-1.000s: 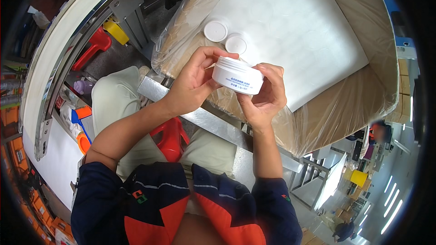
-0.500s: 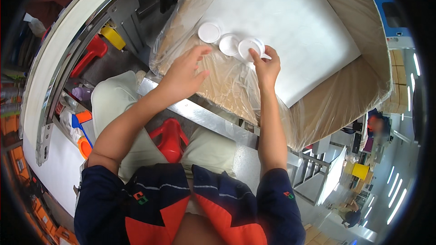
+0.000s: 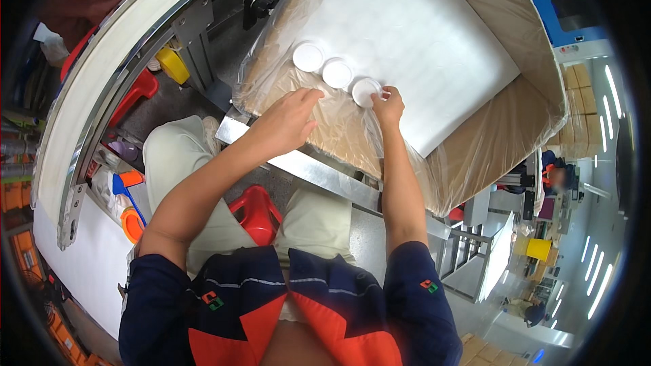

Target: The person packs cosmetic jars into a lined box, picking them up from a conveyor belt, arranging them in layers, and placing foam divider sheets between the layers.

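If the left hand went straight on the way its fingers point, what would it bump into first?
The left hand would probably meet the middle white round container of the three first. How high the hand is can't be told, so it might pass over.

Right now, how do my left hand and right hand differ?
Your right hand touches the rightmost white container, while your left hand looks empty. The left hand also appears larger in the picture than the right hand, which is partly in front of the white sheet. Both are bare.
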Motion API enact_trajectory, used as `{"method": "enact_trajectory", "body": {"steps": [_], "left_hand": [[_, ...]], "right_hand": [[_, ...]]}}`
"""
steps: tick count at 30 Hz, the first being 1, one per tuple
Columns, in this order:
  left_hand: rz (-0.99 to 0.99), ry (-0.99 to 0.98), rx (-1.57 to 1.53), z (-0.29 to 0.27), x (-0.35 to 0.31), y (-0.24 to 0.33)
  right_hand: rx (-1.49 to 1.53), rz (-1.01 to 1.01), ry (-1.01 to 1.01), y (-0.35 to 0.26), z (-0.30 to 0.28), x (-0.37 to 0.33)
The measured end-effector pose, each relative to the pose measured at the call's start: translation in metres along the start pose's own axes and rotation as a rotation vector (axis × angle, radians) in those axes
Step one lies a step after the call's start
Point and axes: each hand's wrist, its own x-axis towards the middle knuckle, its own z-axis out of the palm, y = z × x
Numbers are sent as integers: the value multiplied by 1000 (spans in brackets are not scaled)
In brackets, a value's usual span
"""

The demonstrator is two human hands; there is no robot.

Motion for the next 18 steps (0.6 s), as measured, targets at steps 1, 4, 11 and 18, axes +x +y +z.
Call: {"method": "enact_trajectory", "body": {"steps": [1, 4, 11, 18], "left_hand": [[11, -2, -3, 0, 2, 2], [16, -17, 14, 1, 4, 5], [3, -39, 29, 0, 2, 6], [16, -23, 51, 3, 2, 1]], "right_hand": [[-1, 2, 11, 10, -2, 4], [28, -12, 24, 23, -4, 12], [237, 90, -234, -1, 4, 4], [318, -19, -361, -9, -2, 1]]}}
